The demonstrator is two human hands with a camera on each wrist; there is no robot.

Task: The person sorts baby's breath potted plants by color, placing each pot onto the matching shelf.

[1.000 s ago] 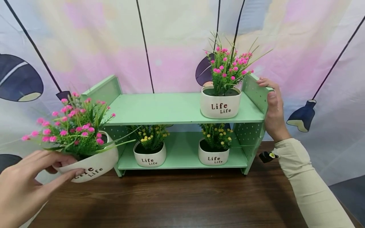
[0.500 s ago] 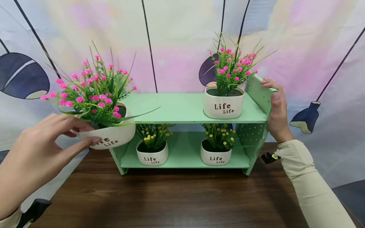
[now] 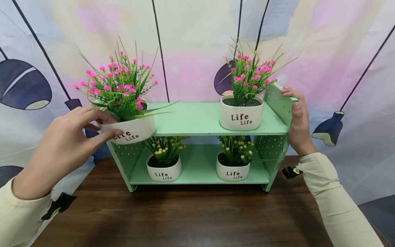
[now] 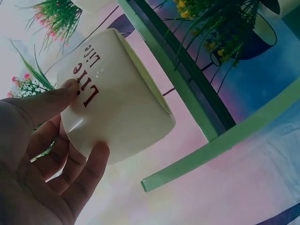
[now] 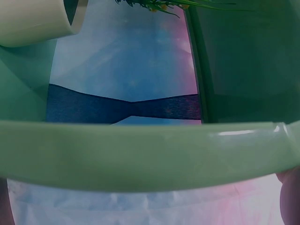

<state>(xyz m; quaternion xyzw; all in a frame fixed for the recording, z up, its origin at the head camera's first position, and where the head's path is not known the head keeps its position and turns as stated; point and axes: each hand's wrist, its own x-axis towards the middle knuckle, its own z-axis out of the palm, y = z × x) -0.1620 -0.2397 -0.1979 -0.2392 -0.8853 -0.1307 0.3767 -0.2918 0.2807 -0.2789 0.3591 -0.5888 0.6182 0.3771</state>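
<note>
My left hand (image 3: 69,137) pinches a white "Life" flowerpot (image 3: 139,128) with pink flowers, thumb on its front and fingers at the rim. The pot hangs slightly tilted at the left end of the green shelf (image 3: 188,118), overlapping the upper board's front edge. In the left wrist view the thumb and fingers spread over the pot's wall (image 4: 122,112), below the board. My right hand (image 3: 299,123) grips the right side panel, fingers over its top. That panel's edge (image 5: 140,157) crosses the right wrist view, with only bits of the hand showing.
A matching pink-flowered pot (image 3: 242,116) stands at the right of the upper board. Two yellow-flowered pots, one left (image 3: 163,171) and one right (image 3: 232,171), stand on the lower board. The shelf stands on a brown wooden table (image 3: 191,216) before a printed curtain (image 3: 197,51).
My left hand has carried the pink-flowered pot up and to the right, from beside the shelf to the upper board's left end. My right hand stays on the side panel.
</note>
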